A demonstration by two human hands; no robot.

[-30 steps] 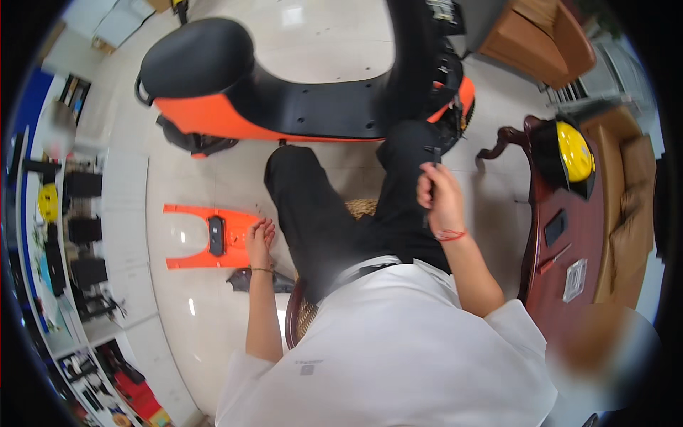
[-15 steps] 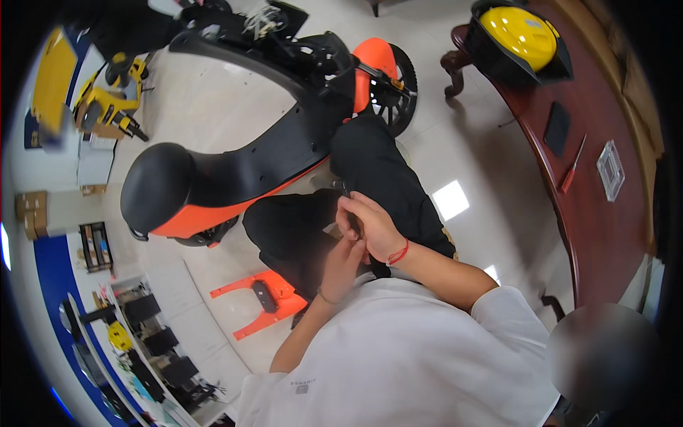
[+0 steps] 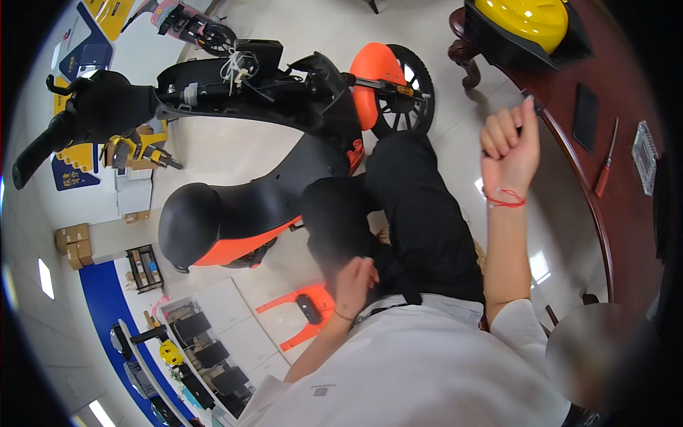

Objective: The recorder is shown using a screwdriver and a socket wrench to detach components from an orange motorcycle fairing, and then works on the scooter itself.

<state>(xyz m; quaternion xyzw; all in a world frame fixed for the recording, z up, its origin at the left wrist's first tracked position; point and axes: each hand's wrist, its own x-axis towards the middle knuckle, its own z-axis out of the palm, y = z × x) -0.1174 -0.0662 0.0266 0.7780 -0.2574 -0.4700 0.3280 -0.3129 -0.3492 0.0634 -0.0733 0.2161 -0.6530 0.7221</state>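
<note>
My right hand (image 3: 509, 146) is raised at the edge of the dark wooden table (image 3: 625, 222), fingers curled on a slim dark object that is mostly hidden. My left hand (image 3: 356, 285) rests by my lap with bent fingers; I cannot make out whether they hold anything. Beyond my knees stands a black-and-orange scooter (image 3: 270, 185), its front with exposed parts and white wires. On the table lie a yellow helmet (image 3: 523, 21) with a black shell, a dark phone (image 3: 585, 117), a red-handled screwdriver (image 3: 602, 176) and a clear tray (image 3: 644, 160).
A detached orange panel (image 3: 313, 329) lies on the floor left of my legs. Shelves with several items (image 3: 171, 352), stacked cardboard boxes (image 3: 75, 247), a pink two-wheeler (image 3: 178, 21) and a yellow one (image 3: 135, 149) stand along the walls.
My hands, together over my lap half a second ago, are apart: the right has risen toward the table edge, the left is lower left. My view has shifted, showing more of the handlebar.
</note>
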